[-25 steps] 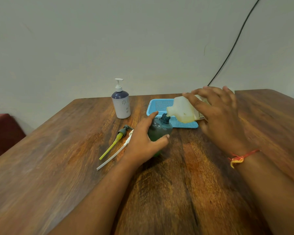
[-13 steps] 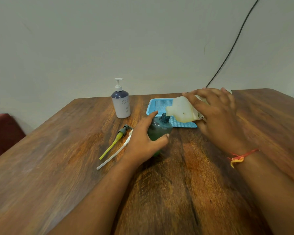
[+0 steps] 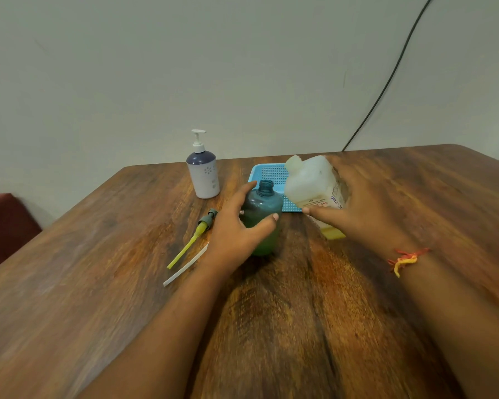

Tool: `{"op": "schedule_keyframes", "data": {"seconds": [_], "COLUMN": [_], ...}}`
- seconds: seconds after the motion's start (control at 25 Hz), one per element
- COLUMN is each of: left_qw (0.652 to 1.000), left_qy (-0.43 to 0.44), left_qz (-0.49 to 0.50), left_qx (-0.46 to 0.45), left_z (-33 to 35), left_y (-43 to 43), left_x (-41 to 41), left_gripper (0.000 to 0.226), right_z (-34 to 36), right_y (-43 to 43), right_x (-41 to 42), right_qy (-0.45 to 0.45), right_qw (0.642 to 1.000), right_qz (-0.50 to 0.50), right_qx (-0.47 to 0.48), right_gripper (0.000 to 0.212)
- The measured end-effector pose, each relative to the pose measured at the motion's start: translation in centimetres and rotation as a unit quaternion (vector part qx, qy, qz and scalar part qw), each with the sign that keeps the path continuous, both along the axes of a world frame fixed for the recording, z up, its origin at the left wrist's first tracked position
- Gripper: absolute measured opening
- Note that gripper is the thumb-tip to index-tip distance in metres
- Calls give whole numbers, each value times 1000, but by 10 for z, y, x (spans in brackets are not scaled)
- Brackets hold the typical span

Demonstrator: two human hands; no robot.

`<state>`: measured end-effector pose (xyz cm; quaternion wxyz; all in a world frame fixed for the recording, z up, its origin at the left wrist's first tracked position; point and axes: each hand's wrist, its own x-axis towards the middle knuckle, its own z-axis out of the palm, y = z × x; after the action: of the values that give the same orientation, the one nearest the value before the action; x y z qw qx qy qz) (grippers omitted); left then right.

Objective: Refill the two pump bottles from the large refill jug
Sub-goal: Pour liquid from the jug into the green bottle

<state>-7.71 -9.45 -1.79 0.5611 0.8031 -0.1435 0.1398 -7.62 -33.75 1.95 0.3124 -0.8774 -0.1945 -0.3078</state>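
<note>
Both hands grip — left hand (image 3: 236,237) round the green bottle (image 3: 264,205), right hand (image 3: 366,214) round the jug (image 3: 311,182); tip slowly over the neck.

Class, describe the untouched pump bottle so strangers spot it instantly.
On the brown wooden table, look left of the blue mesh tray for a white plastic bottle with a purple shoulder. Unlike the open teal bottle, its pump is fitted.

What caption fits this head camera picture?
Left hand grips the open green bottle while right hand holds the jug beside it.
</note>
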Motion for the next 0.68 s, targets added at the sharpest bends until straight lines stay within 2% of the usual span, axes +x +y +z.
{"op": "schedule_keyframes", "data": {"seconds": [0.16,0.24,0.4,0.68], "left_qw": [998,995,994,996], "left_qy": [0,6,15,23], "left_qz": [33,49,58,60], "left_qx": [-56,-82,-93,-56], "left_z": [2,3,4,-2], "left_y": [5,7,10,13], "left_x": [4,5,5,10], "left_gripper": [74,81,78,74], "right_z": [-12,-15,-15,-11], "right_y": [6,8,10,12], "right_x": [0,-1,-2,-6], "right_qy": [103,122,133,153], "right_qw": [988,982,979,974], "right_qz": [-10,4,6,17], "right_qx": [116,144,157,167], "right_gripper": [92,93,88,97]}}
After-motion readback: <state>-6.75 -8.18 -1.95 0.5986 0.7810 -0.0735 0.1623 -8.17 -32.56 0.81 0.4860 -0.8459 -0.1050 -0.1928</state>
